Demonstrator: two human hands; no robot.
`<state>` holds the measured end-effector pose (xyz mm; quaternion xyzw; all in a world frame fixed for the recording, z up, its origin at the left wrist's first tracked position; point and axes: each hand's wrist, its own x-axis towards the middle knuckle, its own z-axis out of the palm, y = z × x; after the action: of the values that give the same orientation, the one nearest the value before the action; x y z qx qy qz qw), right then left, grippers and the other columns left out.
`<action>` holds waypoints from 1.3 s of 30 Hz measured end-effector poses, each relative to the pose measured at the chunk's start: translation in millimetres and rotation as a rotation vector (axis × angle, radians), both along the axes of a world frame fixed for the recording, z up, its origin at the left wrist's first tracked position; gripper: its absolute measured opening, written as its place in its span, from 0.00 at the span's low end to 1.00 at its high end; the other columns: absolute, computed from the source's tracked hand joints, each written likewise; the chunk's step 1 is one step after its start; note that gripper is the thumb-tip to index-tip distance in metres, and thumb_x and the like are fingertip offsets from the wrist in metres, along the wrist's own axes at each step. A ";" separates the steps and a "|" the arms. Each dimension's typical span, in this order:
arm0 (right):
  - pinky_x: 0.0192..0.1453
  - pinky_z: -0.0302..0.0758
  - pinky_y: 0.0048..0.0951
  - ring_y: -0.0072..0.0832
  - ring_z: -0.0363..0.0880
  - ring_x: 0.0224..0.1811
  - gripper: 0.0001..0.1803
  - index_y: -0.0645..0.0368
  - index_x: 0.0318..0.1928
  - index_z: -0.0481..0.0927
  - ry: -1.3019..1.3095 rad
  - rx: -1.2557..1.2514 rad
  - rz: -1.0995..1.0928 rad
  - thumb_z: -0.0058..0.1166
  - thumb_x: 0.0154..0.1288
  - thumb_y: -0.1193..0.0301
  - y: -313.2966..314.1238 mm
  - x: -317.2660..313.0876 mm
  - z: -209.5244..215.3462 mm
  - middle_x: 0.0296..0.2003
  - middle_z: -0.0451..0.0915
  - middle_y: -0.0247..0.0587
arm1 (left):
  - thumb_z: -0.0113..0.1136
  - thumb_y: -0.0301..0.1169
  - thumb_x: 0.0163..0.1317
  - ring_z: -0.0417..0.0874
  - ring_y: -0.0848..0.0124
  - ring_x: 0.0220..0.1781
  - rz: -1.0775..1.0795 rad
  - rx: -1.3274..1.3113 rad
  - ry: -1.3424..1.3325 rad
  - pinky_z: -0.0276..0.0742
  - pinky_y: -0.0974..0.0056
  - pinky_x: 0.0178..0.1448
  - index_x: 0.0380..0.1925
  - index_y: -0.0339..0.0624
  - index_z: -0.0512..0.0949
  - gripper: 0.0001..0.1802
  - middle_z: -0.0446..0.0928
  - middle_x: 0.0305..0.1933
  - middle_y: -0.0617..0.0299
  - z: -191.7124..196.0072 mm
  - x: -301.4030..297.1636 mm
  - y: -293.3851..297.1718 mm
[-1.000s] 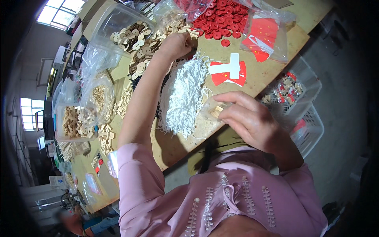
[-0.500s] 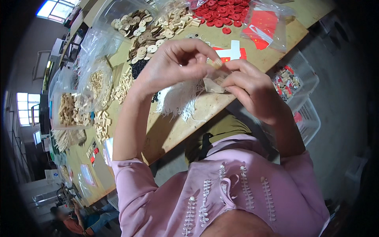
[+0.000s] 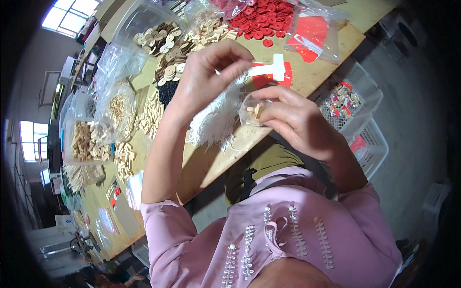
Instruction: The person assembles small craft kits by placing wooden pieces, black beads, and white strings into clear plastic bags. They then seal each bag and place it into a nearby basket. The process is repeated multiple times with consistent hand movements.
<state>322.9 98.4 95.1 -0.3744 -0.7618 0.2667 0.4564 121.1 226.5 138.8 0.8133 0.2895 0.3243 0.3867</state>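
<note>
Pinched between the fingers of my right hand (image 3: 300, 120) is a small clear plastic bag (image 3: 245, 114). Several little pale wooden pieces (image 3: 256, 110) show inside it, over the table's near edge. My left hand (image 3: 211, 69) is raised to the left of the bag, thumb and fingertips pressed together; whatever they may hold is too small to tell. Close by its fingertips, a white paper strip (image 3: 278, 67) lies on red flag cards (image 3: 286, 77). Beneath and between my hands spreads a heap of white strings (image 3: 216, 117).
Red discs (image 3: 261, 21), wooden discs (image 3: 170, 72), black beads (image 3: 167, 92) and wooden sticks (image 3: 151, 113) lie in piles. A plastic tub (image 3: 86, 144) of wooden blocks stands left. A bag of flags (image 3: 307, 38) lies at the far right; white baskets (image 3: 367, 91) are beside the table.
My left hand has drawn back leftward, away from the bag and my right hand. The bag now shows more plainly, with its wooden pieces in view.
</note>
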 end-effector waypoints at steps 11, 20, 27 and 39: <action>0.56 0.83 0.36 0.42 0.84 0.57 0.10 0.66 0.45 0.83 0.105 -0.103 0.011 0.64 0.65 0.85 -15.4 11.0 5.6 0.59 0.80 0.52 | 0.70 0.42 0.67 0.90 0.55 0.44 0.185 0.388 0.666 0.84 0.54 0.51 0.51 0.45 0.85 0.17 0.88 0.44 0.48 -96.3 106.1 128.2; 0.50 0.83 0.41 0.50 0.85 0.51 0.05 0.66 0.41 0.79 0.153 -0.059 0.002 0.62 0.67 0.83 -6.0 21.1 -5.4 0.54 0.80 0.53 | 0.73 0.42 0.59 0.91 0.55 0.43 0.284 0.310 0.560 0.86 0.55 0.53 0.48 0.47 0.86 0.20 0.89 0.40 0.51 -94.0 83.9 168.0; 0.52 0.84 0.36 0.39 0.86 0.52 0.08 0.65 0.45 0.83 0.113 -0.098 -0.026 0.64 0.65 0.84 -9.4 26.0 -4.7 0.59 0.80 0.49 | 0.75 0.39 0.59 0.91 0.57 0.42 0.215 0.509 0.630 0.85 0.57 0.51 0.52 0.47 0.86 0.21 0.89 0.43 0.50 -116.8 82.6 178.2; 0.55 0.82 0.36 0.40 0.86 0.53 0.06 0.65 0.40 0.83 -0.014 -0.016 -0.119 0.64 0.63 0.83 2.0 29.4 -2.3 0.56 0.83 0.48 | 0.74 0.38 0.66 0.80 0.80 0.40 -0.045 -0.325 -0.008 0.76 0.71 0.48 0.52 0.41 0.86 0.19 0.84 0.39 0.69 -17.5 21.0 63.2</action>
<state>352.3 100.4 92.8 -0.4247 -0.7392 0.2425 0.4630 142.1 289.7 121.3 0.7450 0.3181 0.2677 0.5217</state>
